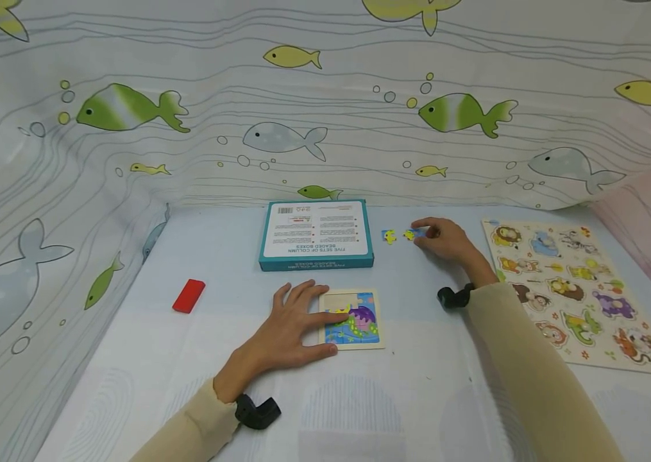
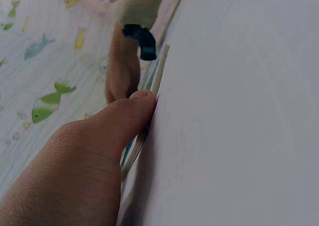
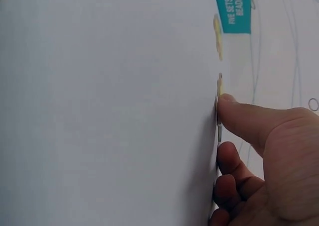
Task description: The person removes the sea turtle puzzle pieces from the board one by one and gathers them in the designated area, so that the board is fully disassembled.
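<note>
A small wooden jigsaw puzzle (image 1: 380, 321), with a purple and green picture on blue, lies in its pale frame on the table. Bare wood shows at its upper left. My left hand (image 1: 293, 326) rests over its left side with fingers spread, the index finger reaching onto the picture. In the left wrist view the thumb (image 2: 137, 111) lies along the frame's edge. Farther back, my right hand (image 1: 446, 242) pinches a blue and yellow puzzle piece (image 1: 409, 235) on the table between thumb and index finger. A second puzzle piece (image 1: 389, 237) lies just left of it.
A teal and white box (image 1: 316, 234) lies flat behind the puzzle. A red block (image 1: 189, 296) sits at the left. On the right is a large wooden board (image 1: 582, 289) of animal pictures. A fish-patterned cloth (image 1: 348, 96) rises along the back and sides.
</note>
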Demonstrator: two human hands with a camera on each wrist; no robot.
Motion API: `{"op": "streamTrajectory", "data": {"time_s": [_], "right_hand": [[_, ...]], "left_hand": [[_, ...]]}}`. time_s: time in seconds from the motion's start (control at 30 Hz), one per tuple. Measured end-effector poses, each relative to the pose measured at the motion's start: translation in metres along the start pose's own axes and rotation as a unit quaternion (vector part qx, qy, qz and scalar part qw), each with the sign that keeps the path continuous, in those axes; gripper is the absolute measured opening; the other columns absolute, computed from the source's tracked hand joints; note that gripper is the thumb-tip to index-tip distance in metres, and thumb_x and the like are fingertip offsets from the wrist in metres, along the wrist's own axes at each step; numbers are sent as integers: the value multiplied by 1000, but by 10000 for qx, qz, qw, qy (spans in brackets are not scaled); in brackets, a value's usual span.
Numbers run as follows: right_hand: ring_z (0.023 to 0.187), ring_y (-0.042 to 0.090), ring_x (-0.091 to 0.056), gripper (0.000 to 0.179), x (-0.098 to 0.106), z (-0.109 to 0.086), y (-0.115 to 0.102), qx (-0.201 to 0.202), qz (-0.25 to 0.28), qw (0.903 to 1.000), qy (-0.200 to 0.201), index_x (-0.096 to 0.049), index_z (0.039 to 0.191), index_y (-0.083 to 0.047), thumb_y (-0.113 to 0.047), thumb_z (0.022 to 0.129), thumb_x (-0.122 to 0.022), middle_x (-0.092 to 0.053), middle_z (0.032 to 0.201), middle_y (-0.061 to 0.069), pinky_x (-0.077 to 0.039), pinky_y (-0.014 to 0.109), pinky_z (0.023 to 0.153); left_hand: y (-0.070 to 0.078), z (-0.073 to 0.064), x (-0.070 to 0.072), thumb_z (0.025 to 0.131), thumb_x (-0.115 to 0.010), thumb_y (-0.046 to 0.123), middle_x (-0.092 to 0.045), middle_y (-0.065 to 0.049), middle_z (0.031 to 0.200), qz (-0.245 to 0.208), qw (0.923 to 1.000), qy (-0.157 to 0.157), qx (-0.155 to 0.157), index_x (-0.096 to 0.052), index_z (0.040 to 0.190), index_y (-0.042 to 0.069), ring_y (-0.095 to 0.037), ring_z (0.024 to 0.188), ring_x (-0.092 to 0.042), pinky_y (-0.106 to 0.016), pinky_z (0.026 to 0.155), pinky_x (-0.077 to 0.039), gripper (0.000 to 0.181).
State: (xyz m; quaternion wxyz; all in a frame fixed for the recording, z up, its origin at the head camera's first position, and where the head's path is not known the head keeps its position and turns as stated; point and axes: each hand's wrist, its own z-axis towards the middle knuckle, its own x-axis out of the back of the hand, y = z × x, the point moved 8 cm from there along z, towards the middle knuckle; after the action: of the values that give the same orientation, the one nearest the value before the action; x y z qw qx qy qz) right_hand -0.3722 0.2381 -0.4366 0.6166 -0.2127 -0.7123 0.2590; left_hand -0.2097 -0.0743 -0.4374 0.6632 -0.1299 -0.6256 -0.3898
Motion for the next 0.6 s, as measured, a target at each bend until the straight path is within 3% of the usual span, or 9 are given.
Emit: {"op": "streamTrajectory", "data": {"time_s": [0.3,0.6], "right_hand": [[87,23,-47,41,3,-27,3,236,637,9969,391,-62,138,-13,-26,100,-65,-56,103,12,-39,32,73],[85,23,-50,26,-14,-47,-23,729,533,9959,-83,-72,120,-11,-25,99,-66,-62,98,10,-42,29,69]], "left_hand": [[3,3,0,89,-61,65,-41,-7,159,82,9999,-7,-127,-55,142,49,-36,153,-27,-70,117,-15,55],[0,-1,-1,89,-60,67,-40,-6,159,89,9999,-103,0,-54,143,51,-35,154,-24,-68,118,-13,56]]}}
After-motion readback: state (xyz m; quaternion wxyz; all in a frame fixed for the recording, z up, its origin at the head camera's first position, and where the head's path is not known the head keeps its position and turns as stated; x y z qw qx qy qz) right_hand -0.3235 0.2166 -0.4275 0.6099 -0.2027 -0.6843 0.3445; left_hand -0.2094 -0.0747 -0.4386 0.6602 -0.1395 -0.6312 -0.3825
